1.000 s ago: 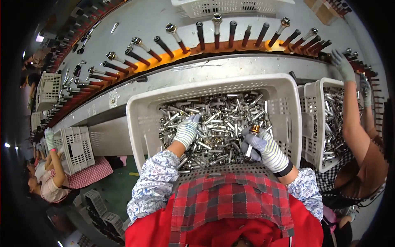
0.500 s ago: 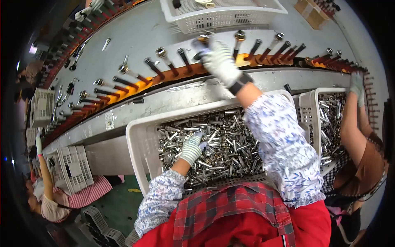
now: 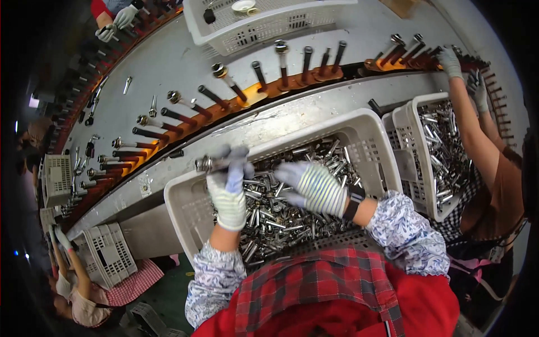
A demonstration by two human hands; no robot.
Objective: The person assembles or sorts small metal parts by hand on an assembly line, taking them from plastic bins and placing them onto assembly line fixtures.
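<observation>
At the left rim of a grey-white plastic basket (image 3: 177,209), my left hand (image 3: 228,205) in a striped glove is raised with its fingers closed round a shiny metal fitting (image 3: 205,163) with a ringed head. Over the heap of chrome metal parts (image 3: 269,218) in that basket is my right hand (image 3: 321,190), gloved, fingers stretched to the left and thumb apart. I see nothing in it. Beyond the basket runs a curved line of upright dark rods on orange-brown bases (image 3: 273,89). Some rods carry a chrome fitting (image 3: 219,71) on top.
A white basket (image 3: 269,27) stands on the grey table beyond the line, with a few loose metal parts (image 3: 128,84) on the left. At right, a co-worker's arms (image 3: 477,121) reach over another parts basket (image 3: 412,151) to the line. More people work at left.
My right hand has come back from the rods to above the basket. My left hand has lifted out of the heap with a metal fitting. The rods appear further left in view.
</observation>
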